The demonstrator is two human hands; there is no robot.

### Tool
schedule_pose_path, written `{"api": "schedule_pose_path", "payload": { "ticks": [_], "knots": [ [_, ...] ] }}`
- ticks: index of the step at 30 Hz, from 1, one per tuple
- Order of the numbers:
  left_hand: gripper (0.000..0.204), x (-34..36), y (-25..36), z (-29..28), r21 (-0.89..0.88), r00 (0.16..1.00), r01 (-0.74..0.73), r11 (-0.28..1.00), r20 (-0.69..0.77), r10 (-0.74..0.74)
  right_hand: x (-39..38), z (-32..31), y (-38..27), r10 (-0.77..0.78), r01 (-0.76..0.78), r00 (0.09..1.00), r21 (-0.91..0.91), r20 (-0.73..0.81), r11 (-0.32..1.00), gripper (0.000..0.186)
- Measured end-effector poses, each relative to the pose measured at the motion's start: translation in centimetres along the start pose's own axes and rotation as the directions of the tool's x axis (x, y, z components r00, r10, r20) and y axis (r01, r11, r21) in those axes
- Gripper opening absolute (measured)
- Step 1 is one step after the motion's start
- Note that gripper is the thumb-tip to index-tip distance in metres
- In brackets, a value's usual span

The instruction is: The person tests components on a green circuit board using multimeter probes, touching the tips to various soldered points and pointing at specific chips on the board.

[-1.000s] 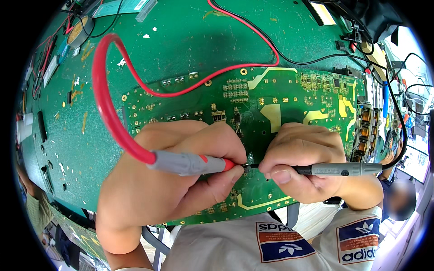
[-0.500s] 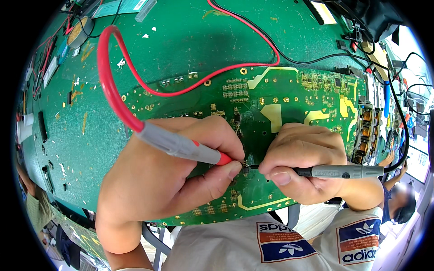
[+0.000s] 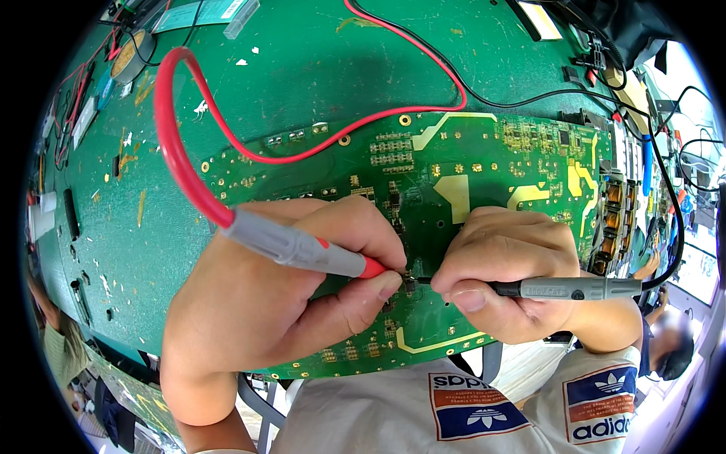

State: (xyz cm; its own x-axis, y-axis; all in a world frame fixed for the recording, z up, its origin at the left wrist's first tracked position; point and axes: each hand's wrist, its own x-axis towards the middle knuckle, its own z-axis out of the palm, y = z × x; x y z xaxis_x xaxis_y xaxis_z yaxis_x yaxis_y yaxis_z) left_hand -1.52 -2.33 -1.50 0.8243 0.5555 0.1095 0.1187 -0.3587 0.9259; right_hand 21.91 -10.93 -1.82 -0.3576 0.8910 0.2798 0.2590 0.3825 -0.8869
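A large green circuit board (image 3: 491,181) lies across the work surface under both hands. My left hand (image 3: 280,287) pinches a grey-and-red test probe (image 3: 299,246) near its tip; a thick red lead (image 3: 170,132) loops up from its rear end. My right hand (image 3: 507,265) grips a grey-and-black test probe (image 3: 582,288), whose black lead (image 3: 679,219) curves away at the right. Both tips meet around a small dark component (image 3: 411,283) near the board's middle. The red probe's tip is hidden by my fingers, so I cannot tell its exact contact point.
Red and black leads cross the green mat (image 3: 318,60) beyond the board. A round tin (image 3: 132,57) stands at the far left. Copper-coloured coils (image 3: 614,216) line the right side. Another person (image 3: 669,344) is at the right edge, and a black bag (image 3: 635,30) sits far right.
My left hand and the red probe have shifted very slightly left, and the red loop leans a little further left. The board has slid marginally left. My right hand stays nearly still.
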Motion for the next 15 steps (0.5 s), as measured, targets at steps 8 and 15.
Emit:
{"api": "schedule_pose_path", "payload": {
  "ticks": [8, 15],
  "knots": [
    [0.013, 0.17, 0.53, -0.08, 0.029, 0.999, 0.044, 0.999, 0.023, -0.044, 0.08, -0.07, -0.09, 0.012, -0.012, 1.0, -0.02, 0.016, 1.0, 0.008],
    [0.015, 0.08, 0.86, 0.29, 0.077, 0.998, 0.064, 0.995, 0.014, -0.065, -0.08, -0.23, 0.03, 0.009, -0.009, 1.0, -0.029, 0.02, 1.0, 0.01]
  ]
}}
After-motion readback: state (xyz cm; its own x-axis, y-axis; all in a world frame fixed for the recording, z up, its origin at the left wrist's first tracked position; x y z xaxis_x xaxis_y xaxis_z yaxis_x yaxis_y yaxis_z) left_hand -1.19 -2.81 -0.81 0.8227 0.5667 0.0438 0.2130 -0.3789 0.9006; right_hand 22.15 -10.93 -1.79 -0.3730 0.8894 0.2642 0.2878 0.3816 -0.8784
